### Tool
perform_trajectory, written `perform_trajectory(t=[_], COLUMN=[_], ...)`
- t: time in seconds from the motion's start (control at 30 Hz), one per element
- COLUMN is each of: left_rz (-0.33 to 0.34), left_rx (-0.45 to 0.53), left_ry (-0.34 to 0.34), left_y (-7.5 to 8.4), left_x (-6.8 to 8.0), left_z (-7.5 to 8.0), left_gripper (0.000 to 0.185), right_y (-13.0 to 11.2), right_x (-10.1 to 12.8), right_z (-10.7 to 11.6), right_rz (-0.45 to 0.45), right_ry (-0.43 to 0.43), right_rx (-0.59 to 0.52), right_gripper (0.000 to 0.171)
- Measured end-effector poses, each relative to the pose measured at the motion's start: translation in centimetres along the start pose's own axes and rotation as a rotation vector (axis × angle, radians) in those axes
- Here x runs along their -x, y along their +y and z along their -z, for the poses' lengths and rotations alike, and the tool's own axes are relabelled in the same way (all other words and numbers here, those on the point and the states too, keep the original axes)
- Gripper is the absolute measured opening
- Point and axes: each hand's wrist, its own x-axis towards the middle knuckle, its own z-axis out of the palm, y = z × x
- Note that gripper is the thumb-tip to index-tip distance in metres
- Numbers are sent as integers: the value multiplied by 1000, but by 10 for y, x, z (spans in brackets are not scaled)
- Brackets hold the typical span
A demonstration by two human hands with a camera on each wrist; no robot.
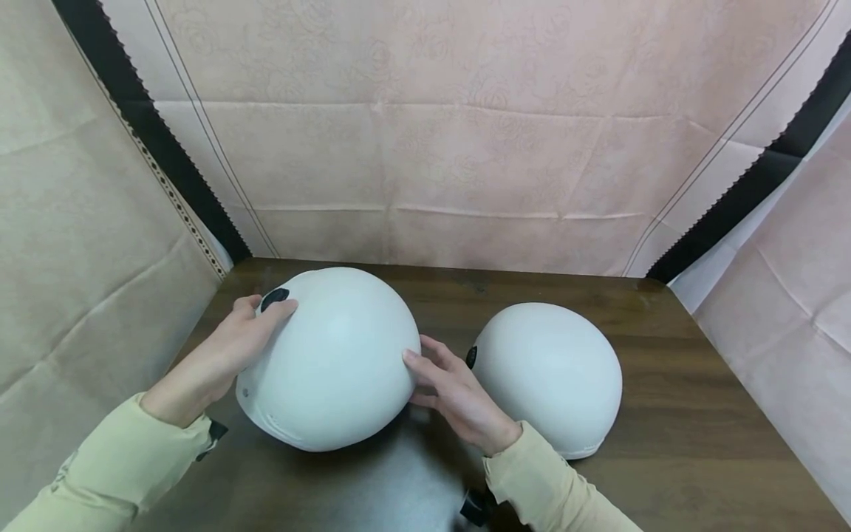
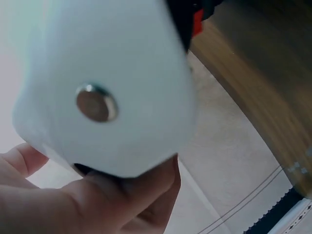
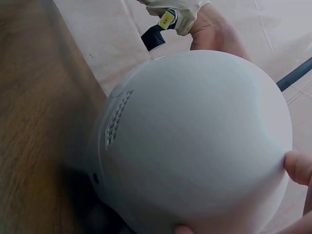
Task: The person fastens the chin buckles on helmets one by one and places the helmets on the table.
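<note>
- Head view: two white helmets sit dome-up on the brown wooden table (image 1: 665,443). The near helmet (image 1: 332,358) is sandwiched between both hands, so it lies straight between the two palms. The left hand (image 1: 229,351) is on its left flank with fingers fairly straight, tips up by a black oval patch (image 1: 275,298). The right hand (image 1: 452,391) presses its right flank, fingers spread and mostly straight. Neither hand really curls around it; it's more of a two-sided squeeze. The helmet looks tipped a bit, with its near rim toward the person and a shadow under it.
- The second helmet (image 1: 555,373) sits just right of the right hand, whose back is very close to it. I can't tell if they touch. Only the right hand is anywhere near that one.
- Left wrist view: blurry, but the helmet's edge (image 2: 112,87) with a round metal snap (image 2: 96,103) sits right above the fingers (image 2: 131,195), which cup it from below.
- Right wrist view: the dome (image 3: 195,141) fills the frame, with a vent grille (image 3: 117,119) on its side. A right fingertip (image 3: 298,166) rests flat at the right edge, and the left hand (image 3: 214,36) shows on the far side.
</note>
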Motion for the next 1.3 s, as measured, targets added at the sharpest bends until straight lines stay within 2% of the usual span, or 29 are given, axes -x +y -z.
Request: perform_trajectory(t=[0.3,0.6,0.77,1.03,1.17,1.3], left_rz=[-3,61,35,-74,-78,-68], left_rx=[-55,-113,-192,-272,-308,-316], left_ry=[7,9,25,93,100,77], left_y=[-4,-13,-15,-18,-22,-26], left_x=[-3,-6,-5,-6,-8,-9], left_z=[4,6,8,9,9,10], left_gripper=[100,102,97,80,78,81], right_y=[1,5,7,8,8,8], right_x=[-2,-6,-8,-11,-10,-10], right_z=[-3,-6,-7,-13,-15,-15], right_rz=[-7,-12,-10,9,12,19], right_ry=[5,16,25,7,-11,-23], right_rx=[-7,3,13,2,0,13], right_gripper=[73,76,75,74,74,74])
